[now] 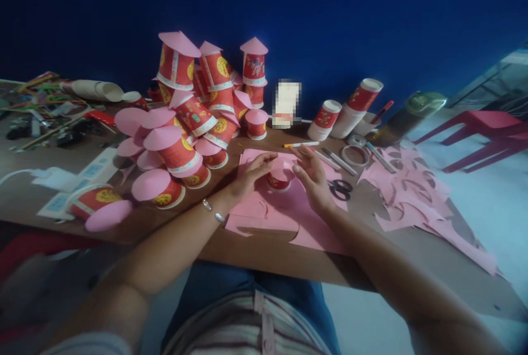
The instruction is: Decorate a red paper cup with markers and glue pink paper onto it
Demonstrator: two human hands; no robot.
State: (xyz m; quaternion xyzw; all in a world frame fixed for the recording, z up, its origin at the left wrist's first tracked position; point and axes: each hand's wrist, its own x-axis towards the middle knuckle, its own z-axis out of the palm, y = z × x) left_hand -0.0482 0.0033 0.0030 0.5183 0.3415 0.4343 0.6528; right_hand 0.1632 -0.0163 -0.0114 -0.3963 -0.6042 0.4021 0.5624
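Observation:
A small red paper cup stands upside down or upright, I cannot tell which, on pink paper sheets in front of me. On top of it sits a pink paper cone, partly covered by my fingers. My left hand curves in from the left, its fingertips closed against the cone's edge. From the right, my right hand reaches round with fingers apart and bent, the thumb close to the cone; contact is unclear. Black-handled scissors lie just right of that hand.
Several red cups with pink cone tops are piled at left. Stacked plain-topped cups, a tape roll, markers and pink offcuts lie at right. A power strip lies left; a red stool stands beyond.

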